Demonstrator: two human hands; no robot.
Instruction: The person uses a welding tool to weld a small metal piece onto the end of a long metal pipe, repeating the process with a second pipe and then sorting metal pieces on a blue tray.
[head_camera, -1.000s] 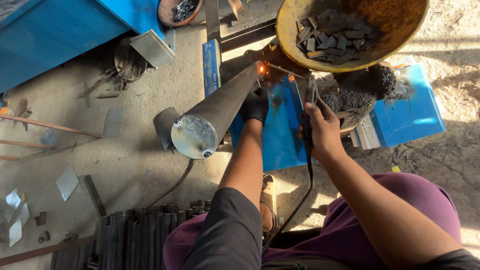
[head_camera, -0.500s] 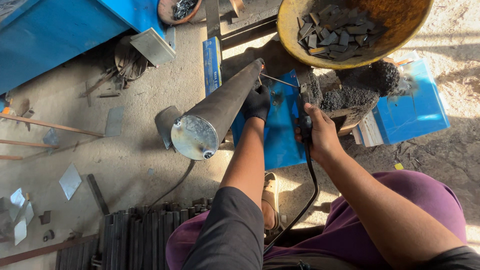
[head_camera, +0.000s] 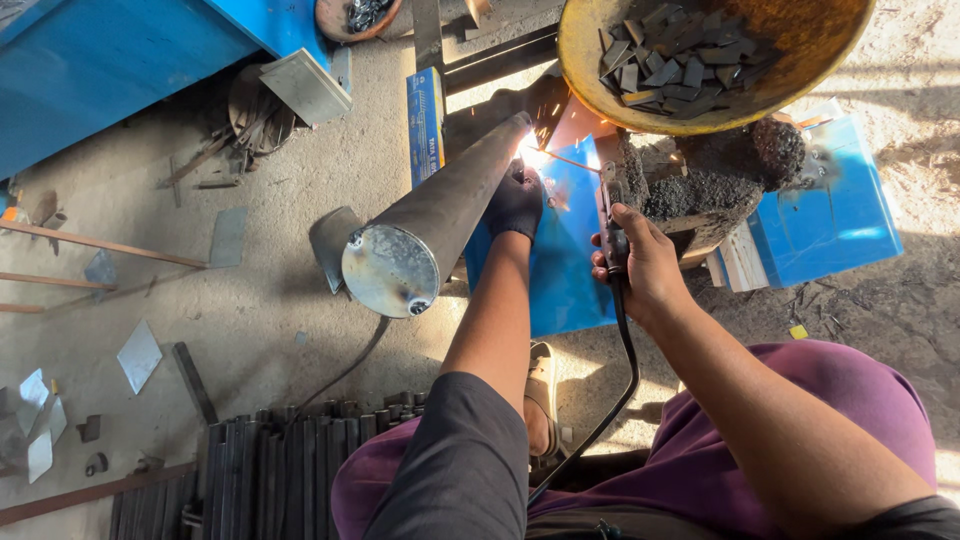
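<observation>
We see our left hand (head_camera: 516, 203), in a dark glove, pressed against the side of a long grey metal tube (head_camera: 440, 215) near its far end, fingers laid on the steel rather than wrapped round it. The tube runs at a slant from a capped round end, near us and raised off the floor, up to a bright welding spark (head_camera: 530, 152) at its far end. Our right hand (head_camera: 640, 262) is bare and closed tight around the handle of an electrode holder (head_camera: 612, 228), whose thin rod reaches leftward to the spark. A black cable (head_camera: 622, 375) drops from the holder and curves back toward our lap. Under the tube lies a blue metal sheet (head_camera: 560, 280). Just right of the holder sits a rough, slag-crusted block (head_camera: 700, 190), and above that a yellow bowl (head_camera: 590, 70) full of small flat steel pieces. On the concrete floor to the left lie scattered metal offcuts (head_camera: 140, 355), and a bundle of dark bars (head_camera: 280, 470) rests near our left knee.
</observation>
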